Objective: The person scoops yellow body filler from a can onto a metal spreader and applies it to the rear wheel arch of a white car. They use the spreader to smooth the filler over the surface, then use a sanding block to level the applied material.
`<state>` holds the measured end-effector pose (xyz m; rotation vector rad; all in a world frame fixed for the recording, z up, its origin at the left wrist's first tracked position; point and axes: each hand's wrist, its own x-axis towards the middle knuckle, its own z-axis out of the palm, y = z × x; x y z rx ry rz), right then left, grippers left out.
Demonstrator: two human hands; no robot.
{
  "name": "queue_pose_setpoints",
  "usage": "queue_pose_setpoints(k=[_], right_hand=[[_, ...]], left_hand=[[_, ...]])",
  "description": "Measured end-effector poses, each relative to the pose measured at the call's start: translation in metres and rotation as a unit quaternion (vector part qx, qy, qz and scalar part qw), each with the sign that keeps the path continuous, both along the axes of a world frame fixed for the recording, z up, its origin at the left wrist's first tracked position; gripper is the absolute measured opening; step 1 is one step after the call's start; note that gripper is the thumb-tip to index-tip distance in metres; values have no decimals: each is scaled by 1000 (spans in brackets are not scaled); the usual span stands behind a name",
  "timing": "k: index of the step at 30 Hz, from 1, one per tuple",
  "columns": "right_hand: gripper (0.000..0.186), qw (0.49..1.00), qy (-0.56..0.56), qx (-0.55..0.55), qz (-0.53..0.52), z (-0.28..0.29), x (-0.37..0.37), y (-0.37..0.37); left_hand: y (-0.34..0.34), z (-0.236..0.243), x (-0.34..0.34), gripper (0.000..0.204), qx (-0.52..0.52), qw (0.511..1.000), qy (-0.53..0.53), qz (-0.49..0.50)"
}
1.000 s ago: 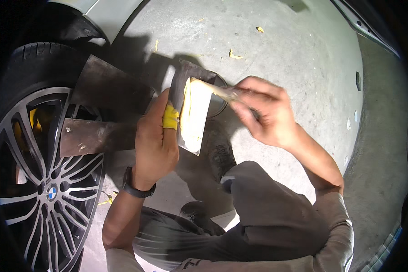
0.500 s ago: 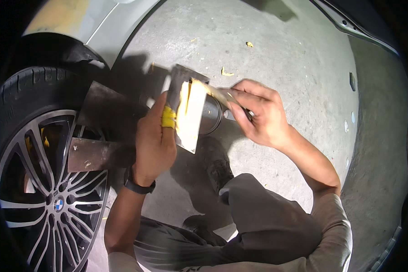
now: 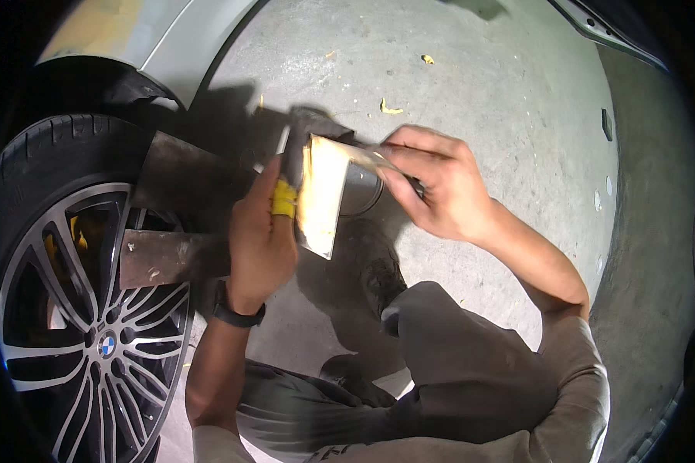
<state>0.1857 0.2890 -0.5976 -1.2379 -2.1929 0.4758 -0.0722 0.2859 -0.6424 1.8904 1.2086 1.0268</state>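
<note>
My left hand [image 3: 263, 247], a dark watch on its wrist, is closed on a flat rectangular plate [image 3: 321, 207] smeared with pale yellow putty. Glare washes out much of its face. A yellow band [image 3: 284, 198] shows beside the thumb. My right hand [image 3: 440, 181] grips a putty knife [image 3: 368, 158], whose blurred blade meets the plate's upper right edge. Two dark rectangular plates [image 3: 189, 171] stick out left of my left hand; whether I hold them cannot be told. Behind the smeared plate, a round grey can [image 3: 363, 191] is partly hidden.
A car wheel [image 3: 106, 345] with a spoked rim stands close on the left, under a pale body panel [image 3: 158, 35] with a yellowish patch. Yellow scraps [image 3: 391, 107] lie on the grey concrete floor [image 3: 510, 108]. My bent knee [image 3: 471, 355] rises below my hands.
The whole view has shifted slightly. The putty knife's blade has moved a little at the plate's upper edge, and the dark gap in the putty there no longer shows. Both hands keep their grips.
</note>
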Motion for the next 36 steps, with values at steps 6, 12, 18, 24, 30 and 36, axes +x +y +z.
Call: queue_pose_setpoints(k=[6, 12, 18, 24, 30, 36], right_hand=[[25, 990, 14, -32, 138, -1, -4, 6], [35, 976, 24, -4, 218, -16, -2, -10], [41, 960, 45, 243, 133, -30, -3, -17], [38, 957, 56, 225, 173, -40, 8, -13], [35, 956, -50, 195, 212, -42, 44, -9], [44, 992, 41, 115, 30, -31, 49, -2]], left_hand=[[-7, 4, -3, 52, 7, 999, 12, 29], [-9, 9, -8, 46, -80, 992, 4, 99], [-35, 18, -1, 41, 3, 995, 76, 71], [-51, 21, 0, 45, -101, 991, -18, 89], [-55, 11, -3, 39, -106, 990, -49, 76], [-44, 14, -10, 47, -236, 892, -380, 62]])
